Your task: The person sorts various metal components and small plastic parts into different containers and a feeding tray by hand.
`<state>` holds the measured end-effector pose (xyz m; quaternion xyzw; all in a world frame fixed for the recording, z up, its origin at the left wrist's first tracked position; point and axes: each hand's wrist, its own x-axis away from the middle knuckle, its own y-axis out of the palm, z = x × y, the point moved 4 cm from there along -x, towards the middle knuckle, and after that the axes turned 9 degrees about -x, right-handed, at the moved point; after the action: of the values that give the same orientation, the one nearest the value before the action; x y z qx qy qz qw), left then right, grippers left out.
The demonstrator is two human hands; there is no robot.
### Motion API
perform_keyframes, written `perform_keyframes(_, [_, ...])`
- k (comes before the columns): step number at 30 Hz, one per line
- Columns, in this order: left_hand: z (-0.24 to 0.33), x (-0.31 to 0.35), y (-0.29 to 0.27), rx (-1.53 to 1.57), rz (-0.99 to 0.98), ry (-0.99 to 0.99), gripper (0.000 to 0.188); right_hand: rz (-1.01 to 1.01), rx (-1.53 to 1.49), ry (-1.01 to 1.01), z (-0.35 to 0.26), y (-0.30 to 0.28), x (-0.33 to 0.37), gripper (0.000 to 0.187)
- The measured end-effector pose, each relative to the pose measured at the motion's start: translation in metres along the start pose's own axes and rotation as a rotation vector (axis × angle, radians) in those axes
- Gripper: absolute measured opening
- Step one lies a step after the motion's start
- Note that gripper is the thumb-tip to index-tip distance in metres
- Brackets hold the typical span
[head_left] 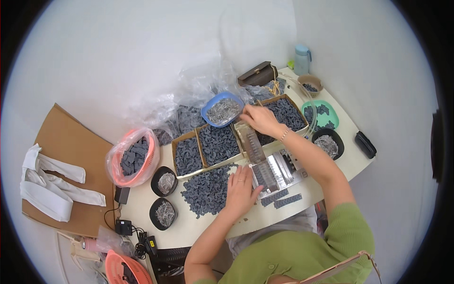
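Note:
A metal fixture (282,171) stands near the table's front edge, with a clear plastic cover (251,144) raised at its far left side. My right hand (262,119) reaches over the fixture, its fingers curled at the cover's far end, beside the blue bowl (222,110) of thin metal pins. Fingers outstretched, my left hand (241,191) lies by the fixture's left edge, the thumb touching it. Left of that hand spreads a loose pile of small dark grey plastic pieces (204,191). Flat dark strips (287,200) lie in front of the fixture.
Cardboard trays (188,156) of grey pieces line the back. Black bowls (164,213) of pins sit left, another (328,144) right. A green bowl (333,113), black case (365,145) and blue bottle (301,60) stand right. A pink basket (150,168) is at the left edge.

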<state>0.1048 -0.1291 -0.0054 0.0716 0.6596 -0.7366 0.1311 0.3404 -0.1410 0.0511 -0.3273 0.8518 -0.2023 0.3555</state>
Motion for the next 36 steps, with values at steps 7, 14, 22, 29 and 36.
perform_keyframes(7, [-0.03, 0.021, -0.014, -0.017, 0.034, -0.071, 0.057, 0.05, 0.228, -0.576, -0.076, -0.049, 0.09, 0.023])
perform_keyframes(14, [-0.038, 0.024, -0.037, 0.003, -0.003, -0.092, 0.052, -0.232, 0.306, -0.775, -0.085, -0.024, 0.206, 0.025])
perform_keyframes(22, [-0.035, 0.02, -0.042, 0.004, 0.003, -0.08, 0.049, -0.288, 0.515, -0.742, -0.097, -0.012, 0.224, 0.032])
perform_keyframes(29, [-0.025, 0.036, -0.033, 0.012, 0.007, -0.042, 0.046, -0.222, 0.442, -0.75, -0.095, -0.014, 0.219, 0.027])
perform_keyframes(36, [0.009, 0.035, -0.022, 0.067, 0.006, 0.14, 0.042, -0.035, 0.315, -0.72, -0.073, -0.036, 0.169, 0.021])
